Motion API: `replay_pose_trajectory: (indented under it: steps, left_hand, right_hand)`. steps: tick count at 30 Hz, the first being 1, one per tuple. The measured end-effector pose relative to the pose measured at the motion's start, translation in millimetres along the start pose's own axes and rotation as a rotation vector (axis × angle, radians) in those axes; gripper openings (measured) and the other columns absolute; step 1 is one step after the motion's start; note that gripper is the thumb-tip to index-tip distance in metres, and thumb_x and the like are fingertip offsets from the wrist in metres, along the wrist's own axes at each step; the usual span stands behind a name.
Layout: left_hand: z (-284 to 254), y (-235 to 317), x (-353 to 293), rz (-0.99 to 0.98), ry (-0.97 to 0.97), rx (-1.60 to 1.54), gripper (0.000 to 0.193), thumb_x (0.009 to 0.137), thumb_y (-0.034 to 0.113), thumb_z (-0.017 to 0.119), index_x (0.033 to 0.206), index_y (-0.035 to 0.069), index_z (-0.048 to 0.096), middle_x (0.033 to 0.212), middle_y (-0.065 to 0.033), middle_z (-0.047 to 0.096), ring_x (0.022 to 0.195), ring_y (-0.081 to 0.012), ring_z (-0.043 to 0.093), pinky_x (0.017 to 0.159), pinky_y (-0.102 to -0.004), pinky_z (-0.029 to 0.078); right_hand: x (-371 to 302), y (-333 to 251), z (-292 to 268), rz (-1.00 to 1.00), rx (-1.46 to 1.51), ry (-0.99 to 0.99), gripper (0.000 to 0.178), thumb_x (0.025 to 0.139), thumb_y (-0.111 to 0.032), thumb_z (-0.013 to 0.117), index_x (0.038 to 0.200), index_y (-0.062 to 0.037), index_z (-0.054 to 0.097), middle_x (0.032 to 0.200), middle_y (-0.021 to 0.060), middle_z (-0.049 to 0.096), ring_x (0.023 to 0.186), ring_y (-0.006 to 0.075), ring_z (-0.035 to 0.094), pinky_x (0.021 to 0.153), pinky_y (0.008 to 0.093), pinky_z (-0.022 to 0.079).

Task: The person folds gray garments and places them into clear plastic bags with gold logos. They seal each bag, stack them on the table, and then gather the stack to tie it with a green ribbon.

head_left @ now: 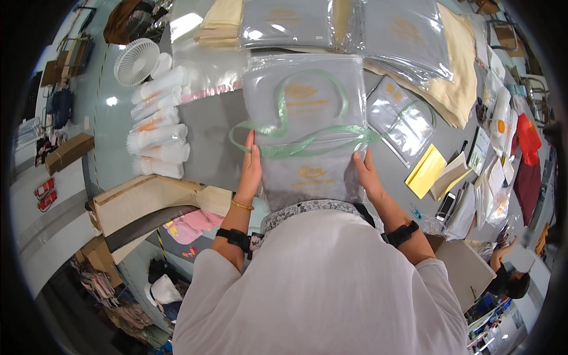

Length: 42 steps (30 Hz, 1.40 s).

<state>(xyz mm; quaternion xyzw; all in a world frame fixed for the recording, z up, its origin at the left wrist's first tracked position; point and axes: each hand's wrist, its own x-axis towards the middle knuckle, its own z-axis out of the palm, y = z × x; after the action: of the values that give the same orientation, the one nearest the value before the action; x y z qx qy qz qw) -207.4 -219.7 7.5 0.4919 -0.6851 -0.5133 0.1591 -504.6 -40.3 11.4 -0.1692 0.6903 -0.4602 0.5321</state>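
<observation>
A stack of clear plastic bags [259,89] with yellow-gold print lies in front of me, reaching over the table's near edge toward my waist. Across its middle runs a green plastic strap [319,142], and a loose end curls over the upper part. My left hand [252,164] rests along the stack's left edge with fingers stretched forward, close to a loop of the strap. On the opposite edge, my right hand [367,168] lies with its fingers extended, just below the strap. Neither hand wraps round the stack; their undersides are hidden.
More bag stacks [290,26] and cream cloth [461,83] lie at the far side. Rolled clear bags [158,121] line the left, near a white fan [137,62]. At right are a strapped clear packet [402,118], yellow paper [426,171] and a phone [445,206].
</observation>
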Motion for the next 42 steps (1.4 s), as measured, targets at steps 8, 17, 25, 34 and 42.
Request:
replay_pose_trajectory:
  steps: [8, 17, 25, 34, 42]
  left_hand:
    - [11.8, -21.4, 30.3, -0.016, 0.107, -0.142, 0.059, 0.113, 0.042, 0.028, 0.160, 0.007, 0.030, 0.165, -0.0152, 0.030, 0.154, -0.0270, 0.024, 0.124, -0.0359, 0.022]
    - [15.6, -4.3, 12.7, -0.028, 0.110, -0.337, 0.059, 0.113, 0.041, 0.029, 0.160, 0.006, 0.029, 0.164, -0.0143, 0.034, 0.154, -0.0284, 0.027, 0.124, -0.0361, 0.021]
    - [21.2, -26.0, -11.1, -0.076, 0.082, -0.400, 0.054, 0.114, 0.037, 0.030, 0.158, 0.006, 0.035, 0.162, -0.0137, 0.036, 0.149, -0.0284, 0.034, 0.123, -0.0375, 0.024]
    - [-30.8, 4.2, -27.5, 0.086, 0.239, -0.859, 0.050, 0.114, 0.039, 0.030, 0.118, 0.002, 0.065, 0.135, -0.0173, 0.059, 0.138, -0.0322, 0.046, 0.117, -0.0445, 0.035]
    - [-53.0, -6.2, -3.5, 0.032, 0.170, -1.778, 0.032, 0.109, 0.034, 0.046, 0.098, 0.008, 0.060, 0.077, -0.0017, 0.038, 0.068, -0.0143, 0.036, 0.060, -0.0274, 0.038]
  right_hand:
    - [41.3, 15.6, -22.1, 0.107, 0.250, -0.097, 0.071, 0.099, -0.042, 0.064, 0.154, -0.0068, 0.036, 0.145, 0.0093, 0.051, 0.133, 0.0216, 0.048, 0.112, 0.0360, 0.038]
    - [18.7, 0.8, -16.7, 0.305, 0.350, -0.156, 0.056, 0.103, -0.046, 0.053, 0.140, -0.0049, 0.054, 0.130, 0.0086, 0.064, 0.117, 0.0205, 0.063, 0.102, 0.0359, 0.049]
    - [14.8, 17.5, -27.9, 0.361, 0.128, -0.099, 0.054, 0.104, -0.043, 0.054, 0.144, -0.0068, 0.050, 0.136, 0.0058, 0.057, 0.129, 0.0181, 0.051, 0.114, 0.0360, 0.036]
    - [24.0, -17.6, -49.5, 0.027, 0.684, -0.133, 0.038, 0.110, -0.042, 0.044, 0.133, -0.0165, 0.060, 0.152, 0.0036, 0.050, 0.140, 0.0194, 0.042, 0.118, 0.0395, 0.028]
    - [21.0, -20.2, -75.9, 0.175, 0.098, 0.114, 0.044, 0.112, -0.037, 0.039, 0.109, -0.0030, 0.066, 0.127, 0.0166, 0.067, 0.120, 0.0269, 0.061, 0.107, 0.0398, 0.043]
